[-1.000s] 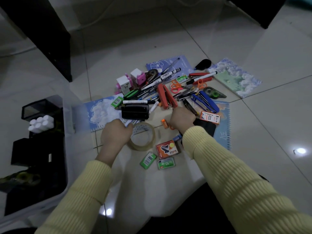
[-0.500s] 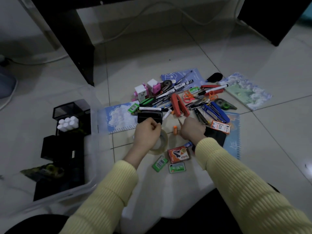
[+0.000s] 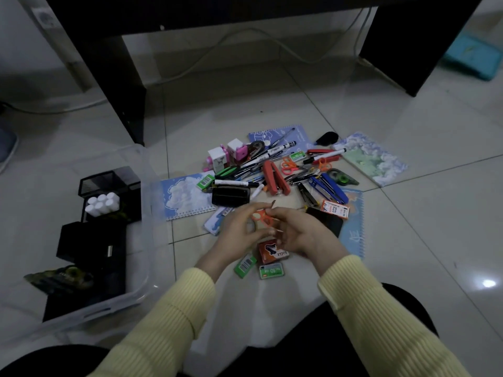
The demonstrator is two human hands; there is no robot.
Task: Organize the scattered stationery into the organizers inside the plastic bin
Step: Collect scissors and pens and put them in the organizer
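Small orange-handled scissors point(image 3: 260, 216) are held just above the floor, blade tip pointing up. My left hand point(image 3: 239, 231) pinches them from the left and my right hand point(image 3: 300, 234) pinches them from the right. Beyond my hands lies the stationery pile: a black hole punch point(image 3: 230, 196), a red stapler point(image 3: 275, 177), markers and pens point(image 3: 268, 156), and another pair of orange scissors point(image 3: 289, 165). The clear plastic bin point(image 3: 148, 213) stands at the left. It holds a mesh organizer point(image 3: 109, 178), white tubes point(image 3: 102, 204) and a black box organizer point(image 3: 89, 240).
Staple boxes point(image 3: 270, 253) and green packets point(image 3: 245, 265) lie under my wrists. Cloud-print notebooks point(image 3: 185, 197) lie under and around the pile, with a dark phone point(image 3: 326, 220) on the one at right. Black desk legs point(image 3: 119, 85) stand behind. My knees fill the bottom edge.
My right hand lifted the small orange scissors off the floor. My left hand left the tape roll and came over to them. The view tilted up.
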